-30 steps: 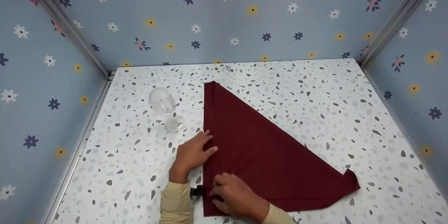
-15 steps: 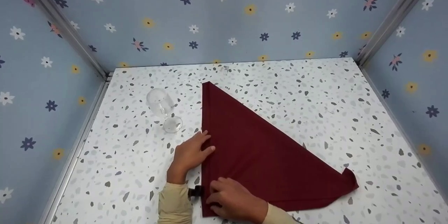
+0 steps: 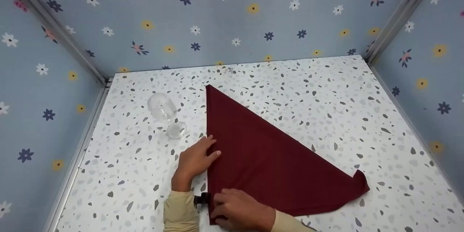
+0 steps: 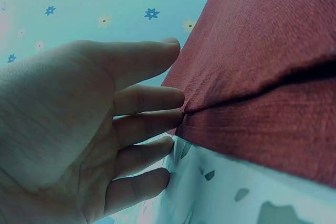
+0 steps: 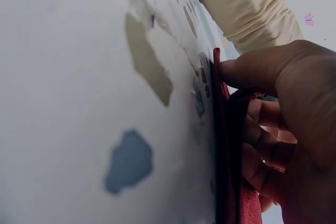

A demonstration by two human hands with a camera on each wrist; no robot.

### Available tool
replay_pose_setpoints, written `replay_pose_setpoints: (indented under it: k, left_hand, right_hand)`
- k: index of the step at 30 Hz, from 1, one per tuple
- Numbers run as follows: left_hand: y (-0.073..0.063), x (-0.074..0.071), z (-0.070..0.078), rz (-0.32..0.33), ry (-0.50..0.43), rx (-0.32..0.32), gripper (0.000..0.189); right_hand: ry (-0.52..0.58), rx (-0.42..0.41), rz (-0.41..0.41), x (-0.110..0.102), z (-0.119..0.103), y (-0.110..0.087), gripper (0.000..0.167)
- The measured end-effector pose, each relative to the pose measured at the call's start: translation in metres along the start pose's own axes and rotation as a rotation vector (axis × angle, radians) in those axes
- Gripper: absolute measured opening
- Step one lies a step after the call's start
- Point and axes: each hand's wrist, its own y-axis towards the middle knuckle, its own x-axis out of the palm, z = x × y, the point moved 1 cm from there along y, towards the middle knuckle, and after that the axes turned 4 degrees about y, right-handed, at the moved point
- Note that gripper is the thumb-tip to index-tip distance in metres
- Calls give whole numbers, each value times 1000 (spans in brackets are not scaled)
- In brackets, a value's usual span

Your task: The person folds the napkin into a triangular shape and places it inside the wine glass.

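Note:
A dark red cloth napkin, folded into a triangle, lies on the speckled table. Its far-right corner curls up. My left hand rests at the napkin's left edge with fingers extended. In the left wrist view, the fingertips touch that edge, and the thumb stays apart from the fingers. Near the front left corner, my right hand has curled fingers on the cloth. The right wrist view shows its thumb and fingers pinching a raised fold of the napkin.
A clear stemmed glass stands on the table left of the napkin. A black device sits by the left sleeve. Flower-patterned panels enclose the back and both sides of the speckled tabletop.
The narrow strip along the napkin's left edge has grown thinner. My right hand has moved slightly left and toward me with the cloth. My left hand keeps its place, and the view has shifted a little.

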Motion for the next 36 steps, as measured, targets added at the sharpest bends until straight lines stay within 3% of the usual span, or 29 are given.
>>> replay_pose_setpoints:
  k: [8,22,30,36]
  left_hand:
    - [0,1,-1,5,-22,-19,56]
    - [0,2,-2,13,-42,-5,55]
    - [-1,2,-1,7,-22,-18,55]
    - [0,1,-1,23,4,14,44]
  right_hand:
    - [6,-40,19,3,-3,-1,13]
    - [41,18,-67,5,-6,4,14]
    - [163,53,-25,4,-2,-2,14]
    - [159,34,20,3,1,-4,16]
